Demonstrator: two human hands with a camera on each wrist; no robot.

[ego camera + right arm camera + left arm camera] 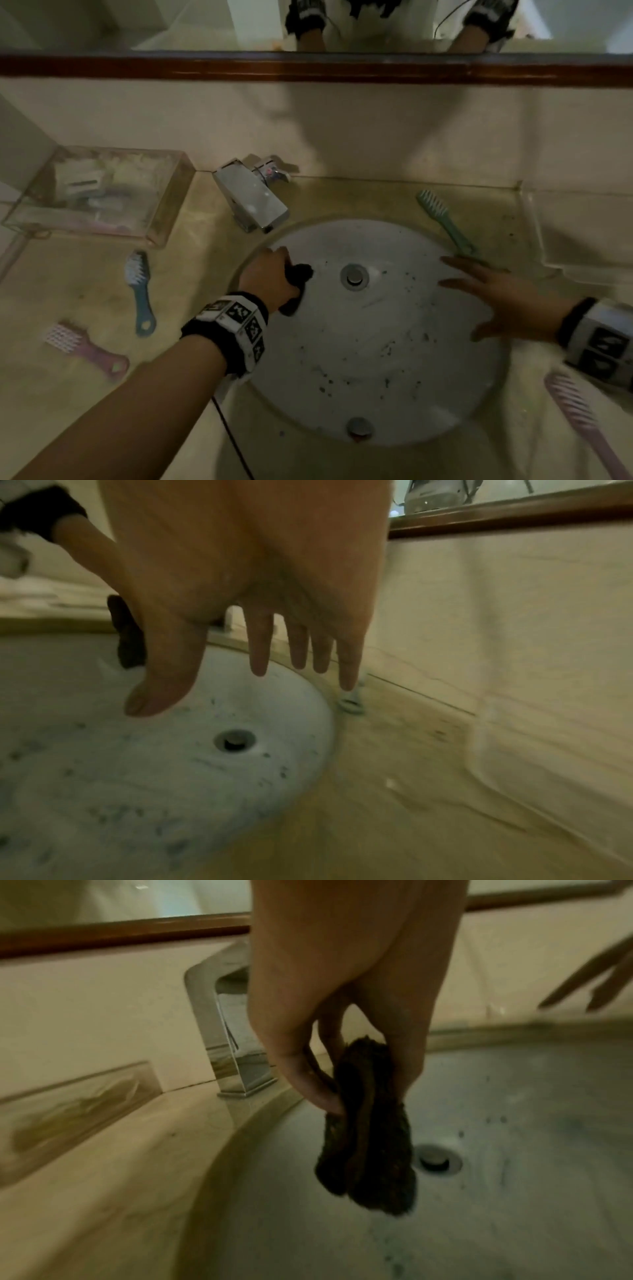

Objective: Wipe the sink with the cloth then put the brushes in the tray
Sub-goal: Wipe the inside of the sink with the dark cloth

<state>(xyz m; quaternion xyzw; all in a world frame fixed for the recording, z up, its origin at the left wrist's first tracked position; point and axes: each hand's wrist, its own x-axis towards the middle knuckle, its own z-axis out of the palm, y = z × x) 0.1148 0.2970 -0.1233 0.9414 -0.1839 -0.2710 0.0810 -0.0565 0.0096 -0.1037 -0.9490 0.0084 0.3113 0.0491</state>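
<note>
Looking left first: the clear tray sits at the far left of the table against the wall, with blurred items inside that cannot be made out.
Blue brush: the blue brush lies on the table below the tray, bristle head toward the wall.
Pink brush: the pink brush lies nearer the front edge, left of the blue one and well apart from the sink.
Tap: the chrome tap stands at the sink's upper left rim, spout over the bowl.
Left hand: the left hand hangs over the left side of the bowl, its fingers and thumb pinching the top of the cloth.
Cloth: the dark cloth dangles bunched from that pinch, just inside the left rim; whether its lower end touches the bowl cannot be told.
Sink: the round white sink is set into the table, speckled with dark flecks around the drain.
Right hand: the right hand is spread flat over the right side of the bowl, fingers straight and splayed, holding nothing.
Green brush: the green brush lies on the table at the upper right rim, its handle end just beside the right fingertips; contact cannot be told.
Far right: a second pink brush lies at the lower right, below the right wrist.
</note>
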